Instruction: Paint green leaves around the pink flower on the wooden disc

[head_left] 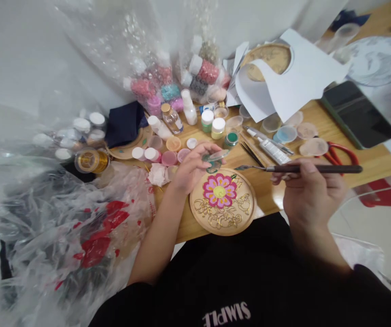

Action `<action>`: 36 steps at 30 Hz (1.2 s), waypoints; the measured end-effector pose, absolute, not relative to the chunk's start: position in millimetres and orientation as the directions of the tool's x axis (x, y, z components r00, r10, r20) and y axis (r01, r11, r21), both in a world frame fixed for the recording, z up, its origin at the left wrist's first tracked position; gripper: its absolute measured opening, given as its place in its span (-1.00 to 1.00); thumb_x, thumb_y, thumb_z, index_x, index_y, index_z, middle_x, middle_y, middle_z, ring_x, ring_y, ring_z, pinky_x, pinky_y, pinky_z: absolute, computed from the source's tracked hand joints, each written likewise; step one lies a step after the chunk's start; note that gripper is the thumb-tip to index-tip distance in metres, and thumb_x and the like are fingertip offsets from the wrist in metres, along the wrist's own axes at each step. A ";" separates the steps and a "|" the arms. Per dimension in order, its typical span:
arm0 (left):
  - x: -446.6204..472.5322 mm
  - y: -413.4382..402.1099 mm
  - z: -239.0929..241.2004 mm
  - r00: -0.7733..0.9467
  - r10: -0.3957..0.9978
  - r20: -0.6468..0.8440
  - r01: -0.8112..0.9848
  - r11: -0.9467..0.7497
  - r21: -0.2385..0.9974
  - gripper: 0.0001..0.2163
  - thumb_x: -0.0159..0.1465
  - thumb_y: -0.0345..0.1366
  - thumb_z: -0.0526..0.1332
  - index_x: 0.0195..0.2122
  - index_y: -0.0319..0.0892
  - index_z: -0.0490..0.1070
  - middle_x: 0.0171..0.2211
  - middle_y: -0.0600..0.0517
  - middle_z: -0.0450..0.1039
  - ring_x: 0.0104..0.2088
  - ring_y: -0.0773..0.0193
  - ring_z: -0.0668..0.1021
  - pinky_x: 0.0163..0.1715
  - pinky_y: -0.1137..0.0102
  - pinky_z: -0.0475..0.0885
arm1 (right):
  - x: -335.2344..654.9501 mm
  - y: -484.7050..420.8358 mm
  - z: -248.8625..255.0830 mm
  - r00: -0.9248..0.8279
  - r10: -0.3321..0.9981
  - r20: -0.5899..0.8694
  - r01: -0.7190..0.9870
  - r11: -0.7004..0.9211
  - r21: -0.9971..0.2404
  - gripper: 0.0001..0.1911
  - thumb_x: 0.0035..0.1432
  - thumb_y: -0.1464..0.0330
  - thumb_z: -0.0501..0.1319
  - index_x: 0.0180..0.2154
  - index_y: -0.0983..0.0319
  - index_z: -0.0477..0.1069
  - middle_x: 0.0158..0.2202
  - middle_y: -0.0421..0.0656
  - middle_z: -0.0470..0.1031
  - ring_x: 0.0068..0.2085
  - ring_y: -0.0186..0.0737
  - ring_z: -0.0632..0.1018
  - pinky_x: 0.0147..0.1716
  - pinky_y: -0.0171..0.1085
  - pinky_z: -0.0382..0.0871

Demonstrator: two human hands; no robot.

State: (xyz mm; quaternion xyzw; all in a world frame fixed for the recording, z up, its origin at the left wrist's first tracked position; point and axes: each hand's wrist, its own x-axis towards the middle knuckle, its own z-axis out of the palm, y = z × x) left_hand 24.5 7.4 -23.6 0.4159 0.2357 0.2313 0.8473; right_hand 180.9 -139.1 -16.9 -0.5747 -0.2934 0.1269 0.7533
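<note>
A round wooden disc (pixel 223 219) with a pink and yellow flower and gold outlines lies at the table's near edge. My left hand (pixel 192 168) hovers just above its upper left, fingers pinched on a small clear lid or dish with green in it (pixel 215 156). My right hand (pixel 309 193) is closed round a long dark-handled tool (pixel 297 169) held level, its thin metal tip pointing left toward the dish, above the disc's upper right.
Small jars of coloured powder (pixel 168 158), bottles (pixel 171 118) and bead bags (pixel 158 86) crowd the back. A glue tube (pixel 273 151), clear lids (pixel 313 147), red scissors (pixel 341 154), white paper (pixel 294 81), a phone (pixel 359 113) lie right. Crumpled plastic bags (pixel 62 227) fill the left.
</note>
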 end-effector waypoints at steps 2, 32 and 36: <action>24.5 7.2 -24.0 0.784 0.586 -0.203 -0.205 0.555 0.806 -0.70 -0.10 -0.34 0.27 -0.28 -0.19 0.47 -0.28 0.01 0.46 -0.23 0.21 0.55 -0.09 0.23 0.42 | 175.7 -136.9 -15.1 0.777 0.538 0.326 0.175 0.312 -0.934 -0.91 0.20 0.32 0.30 -0.36 0.17 0.53 -0.59 -0.28 0.50 -0.58 -0.25 0.57 -0.65 -0.28 0.45; 24.4 6.0 -24.5 0.767 0.615 -0.186 -0.201 0.505 0.839 -0.67 -0.13 -0.32 0.25 -0.27 -0.16 0.50 -0.24 -0.01 0.44 -0.10 0.14 0.48 0.02 0.23 0.37 | 156.2 -113.1 -1.5 0.531 0.717 0.452 0.543 0.121 -0.831 -0.90 0.19 0.31 0.32 -0.35 0.19 0.57 -0.43 -0.20 0.66 -0.49 -0.29 0.64 -0.48 -0.33 0.58; 25.0 5.2 -22.6 0.764 0.618 -0.185 -0.199 0.499 0.843 -0.68 -0.12 -0.33 0.24 -0.27 -0.17 0.49 -0.25 0.00 0.44 -0.11 0.14 0.50 0.04 0.21 0.37 | 156.7 -112.5 -4.9 0.629 0.697 0.345 0.386 0.105 -0.917 -0.86 0.20 0.26 0.31 -0.33 0.19 0.57 -0.41 -0.19 0.67 -0.49 -0.30 0.64 -0.46 -0.32 0.61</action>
